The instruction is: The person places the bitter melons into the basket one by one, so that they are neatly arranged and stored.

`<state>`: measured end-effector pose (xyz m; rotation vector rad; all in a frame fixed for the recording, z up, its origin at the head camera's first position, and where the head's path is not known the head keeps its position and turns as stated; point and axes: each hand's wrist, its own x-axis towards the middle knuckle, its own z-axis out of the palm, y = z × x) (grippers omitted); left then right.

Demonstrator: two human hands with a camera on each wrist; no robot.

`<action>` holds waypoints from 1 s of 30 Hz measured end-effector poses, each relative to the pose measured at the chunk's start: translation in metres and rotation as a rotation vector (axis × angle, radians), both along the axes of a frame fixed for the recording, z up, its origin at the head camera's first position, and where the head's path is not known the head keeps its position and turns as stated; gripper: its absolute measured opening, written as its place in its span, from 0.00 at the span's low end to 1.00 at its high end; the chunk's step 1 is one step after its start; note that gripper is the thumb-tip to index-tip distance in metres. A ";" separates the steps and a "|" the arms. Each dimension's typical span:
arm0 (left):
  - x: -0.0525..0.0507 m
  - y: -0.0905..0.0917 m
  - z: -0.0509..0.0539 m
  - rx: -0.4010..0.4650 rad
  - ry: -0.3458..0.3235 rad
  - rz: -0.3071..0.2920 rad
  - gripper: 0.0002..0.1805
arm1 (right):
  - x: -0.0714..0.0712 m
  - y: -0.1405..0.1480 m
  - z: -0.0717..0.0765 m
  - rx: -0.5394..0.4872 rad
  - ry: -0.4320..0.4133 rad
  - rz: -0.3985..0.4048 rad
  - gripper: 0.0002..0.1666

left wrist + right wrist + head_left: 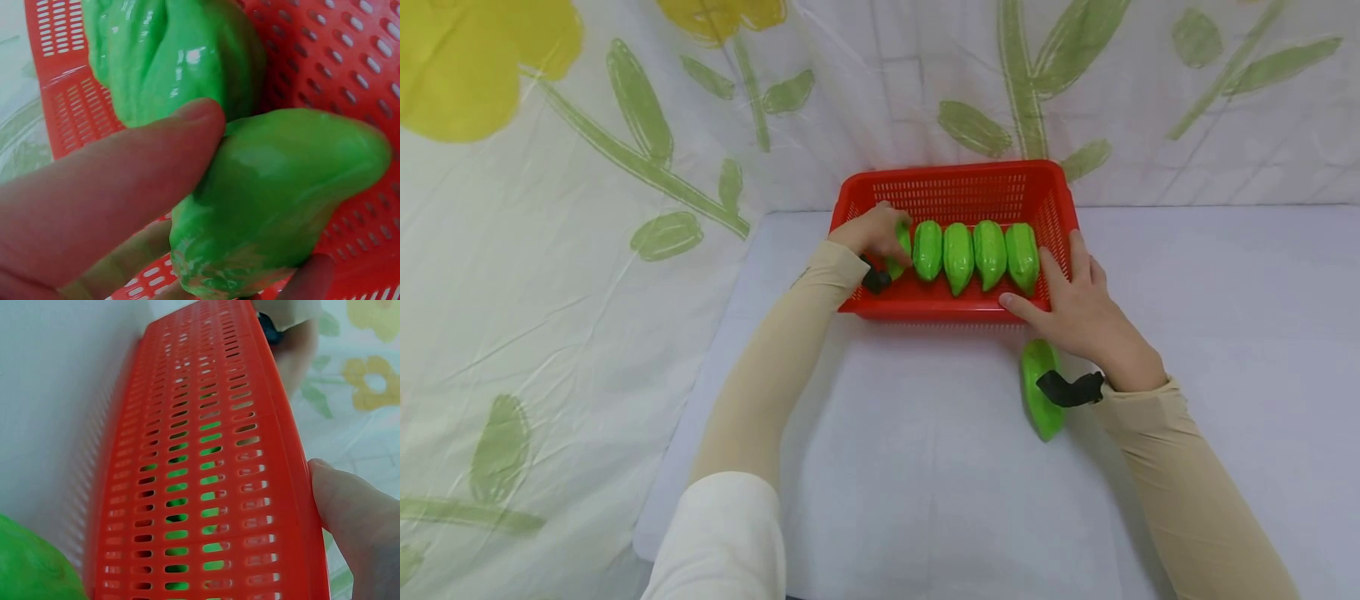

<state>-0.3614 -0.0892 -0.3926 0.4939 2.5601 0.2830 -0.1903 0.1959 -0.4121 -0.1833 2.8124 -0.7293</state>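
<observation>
My left hand (880,233) is inside the left end of a red plastic basket (955,310), with thumb and fingers gripping a glossy green ridged fruit (275,194). That fruit tapers to a blunt tip. Beside it, several similar green fruits (958,254) lie side by side across the basket floor. My right hand (1082,308) rests spread over the basket's front right corner. Its thumb (337,494) touches the front rim and the other fingers reach over the right side. Another green fruit (1041,400) lies on the table below the right wrist, partly covered by the wrist camera.
The basket has slotted walls and stands at the back of a white-covered table (910,450). Right behind it hangs a white curtain (865,92) printed with yellow flowers and green leaves. The curtain also runs along the left side of the table.
</observation>
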 end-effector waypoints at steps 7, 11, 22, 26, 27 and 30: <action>-0.004 0.002 -0.007 -0.018 -0.032 0.007 0.43 | 0.000 0.000 -0.001 0.001 -0.009 0.005 0.66; -0.005 0.004 -0.010 -0.003 -0.025 0.000 0.47 | 0.000 -0.001 -0.001 0.003 -0.008 0.003 0.67; -0.006 0.007 -0.012 -0.001 -0.051 -0.013 0.52 | 0.000 0.000 -0.001 0.004 -0.005 0.003 0.66; -0.005 0.008 -0.011 -0.019 -0.062 -0.006 0.53 | 0.000 0.000 -0.002 0.003 -0.003 0.003 0.66; -0.005 0.008 -0.011 -0.020 -0.065 -0.001 0.53 | 0.000 0.000 -0.002 0.003 -0.002 0.003 0.66; -0.005 0.008 -0.011 -0.013 -0.073 0.013 0.53 | 0.000 0.001 -0.003 0.001 -0.001 0.001 0.66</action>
